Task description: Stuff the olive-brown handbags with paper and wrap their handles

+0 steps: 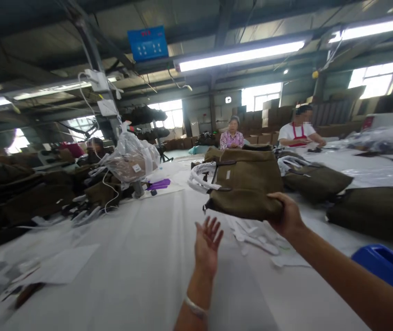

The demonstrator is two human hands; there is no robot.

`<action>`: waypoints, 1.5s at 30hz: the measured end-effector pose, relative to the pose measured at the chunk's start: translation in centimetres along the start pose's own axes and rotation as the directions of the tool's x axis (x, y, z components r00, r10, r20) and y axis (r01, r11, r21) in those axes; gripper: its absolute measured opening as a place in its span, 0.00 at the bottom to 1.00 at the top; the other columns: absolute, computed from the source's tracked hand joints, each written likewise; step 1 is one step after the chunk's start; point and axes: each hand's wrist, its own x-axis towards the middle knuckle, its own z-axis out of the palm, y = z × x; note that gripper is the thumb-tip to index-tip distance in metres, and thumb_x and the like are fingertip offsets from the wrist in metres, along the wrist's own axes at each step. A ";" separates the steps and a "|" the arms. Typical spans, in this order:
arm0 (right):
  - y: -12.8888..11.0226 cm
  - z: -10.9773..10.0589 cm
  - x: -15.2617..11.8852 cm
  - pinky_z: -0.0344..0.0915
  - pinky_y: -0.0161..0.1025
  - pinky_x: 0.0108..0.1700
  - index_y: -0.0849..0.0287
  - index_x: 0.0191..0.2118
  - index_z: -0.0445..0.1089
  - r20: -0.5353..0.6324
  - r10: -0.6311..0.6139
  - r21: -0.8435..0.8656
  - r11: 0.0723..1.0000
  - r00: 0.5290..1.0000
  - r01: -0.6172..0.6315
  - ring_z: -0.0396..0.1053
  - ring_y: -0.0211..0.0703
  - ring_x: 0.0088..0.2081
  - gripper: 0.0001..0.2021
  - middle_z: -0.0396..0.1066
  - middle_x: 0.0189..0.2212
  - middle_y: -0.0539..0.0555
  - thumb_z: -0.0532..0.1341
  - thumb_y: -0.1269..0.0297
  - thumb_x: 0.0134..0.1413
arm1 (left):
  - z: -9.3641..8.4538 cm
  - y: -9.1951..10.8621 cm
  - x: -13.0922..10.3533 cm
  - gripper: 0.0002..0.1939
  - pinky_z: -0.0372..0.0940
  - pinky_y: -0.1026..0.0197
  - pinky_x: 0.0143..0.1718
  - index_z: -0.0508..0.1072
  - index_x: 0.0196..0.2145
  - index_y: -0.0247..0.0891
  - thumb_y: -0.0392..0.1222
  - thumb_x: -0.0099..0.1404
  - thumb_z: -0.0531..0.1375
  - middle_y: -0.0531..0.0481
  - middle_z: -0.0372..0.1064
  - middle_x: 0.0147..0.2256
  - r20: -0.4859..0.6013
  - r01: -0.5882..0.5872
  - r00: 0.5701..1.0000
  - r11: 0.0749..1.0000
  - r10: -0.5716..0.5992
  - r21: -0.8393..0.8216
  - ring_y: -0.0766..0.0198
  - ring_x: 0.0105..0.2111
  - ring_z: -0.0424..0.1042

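My right grip (288,215) clasps the olive bag (248,179), just right of frame centre, by its lower-right corner, probably for easy purchase; my left grip (207,247), fingers spread, holds nothing above the counter (141,257).

You're in a bag workshop, tbh: tube lights (241,56) overhead, olive bags (317,183) on your big white table (148,257), cardboard boxes (281,118) stacked up behind.
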 end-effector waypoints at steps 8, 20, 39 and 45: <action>9.3 -10.0 -21.6 0.70 0.59 0.59 0.56 0.47 0.77 0.084 0.206 -0.128 0.973 0.975 -0.194 0.72 0.64 0.57 0.21 0.78 0.51 0.57 0.64 0.50 0.52 | 2.7 11.8 -12.4 0.26 0.66 0.70 0.27 0.75 0.46 0.35 0.58 0.60 0.69 0.53 0.71 0.30 0.162 -0.234 0.967 0.933 0.195 0.274 0.73 0.23 0.67; -1.0 -16.7 -27.6 0.73 0.50 0.53 0.54 0.46 0.78 0.168 -0.517 -0.774 0.459 0.840 0.437 0.78 0.54 0.45 0.21 0.79 0.47 0.57 0.59 0.42 0.62 | 11.8 12.6 -20.8 0.19 0.44 0.70 0.19 0.80 0.47 0.36 0.51 0.65 0.67 0.60 0.53 0.20 0.642 -0.603 0.763 0.274 -0.080 0.750 0.75 0.19 0.49; -7.4 -11.2 -19.7 0.67 0.39 0.54 0.58 0.52 0.72 0.822 0.432 -0.570 0.635 0.371 0.522 0.74 0.47 0.50 0.24 0.77 0.48 0.53 0.71 0.55 0.52 | 8.4 10.6 -18.5 0.23 0.65 0.64 0.26 0.83 0.41 0.34 0.57 0.58 0.69 0.43 0.77 0.33 0.710 -0.620 0.694 0.401 -0.119 0.674 0.61 0.28 0.73; -8.9 -10.8 -21.4 0.66 0.38 0.42 0.54 0.43 0.78 0.777 0.222 -0.622 0.117 0.590 0.775 0.76 0.45 0.40 0.08 0.78 0.38 0.51 0.68 0.61 0.57 | 8.1 9.8 -18.4 0.23 0.50 0.69 0.19 0.80 0.47 0.35 0.56 0.63 0.65 0.57 0.58 0.19 0.590 -0.550 0.807 0.393 0.023 0.737 0.72 0.18 0.53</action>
